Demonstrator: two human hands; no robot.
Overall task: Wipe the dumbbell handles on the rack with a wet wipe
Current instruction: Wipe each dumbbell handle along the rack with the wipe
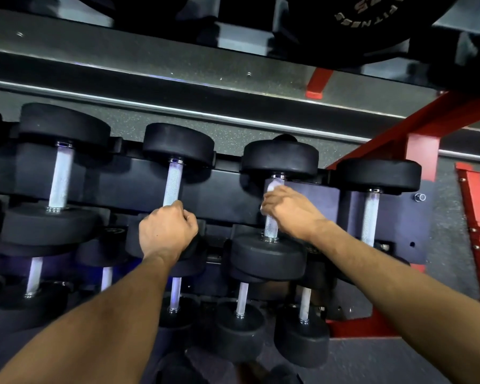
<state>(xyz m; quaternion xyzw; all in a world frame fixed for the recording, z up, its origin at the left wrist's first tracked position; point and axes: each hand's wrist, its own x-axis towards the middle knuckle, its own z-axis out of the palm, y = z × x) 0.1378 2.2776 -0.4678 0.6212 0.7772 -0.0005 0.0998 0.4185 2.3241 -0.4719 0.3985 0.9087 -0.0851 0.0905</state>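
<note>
While the left hand (167,231) grips the near end of one dumbbell handle (173,182) on the rack (385,217), the right hand (290,210) wraps a wet wipe (272,187) round the neighbouring handle (271,230), fingers curled about it.

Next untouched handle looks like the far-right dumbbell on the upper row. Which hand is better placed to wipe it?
Probably the right hand. It holds the wet wipe on the neighbouring handle, right beside the far-right handle. The left hand grips another handle further left, without a wipe.
</note>
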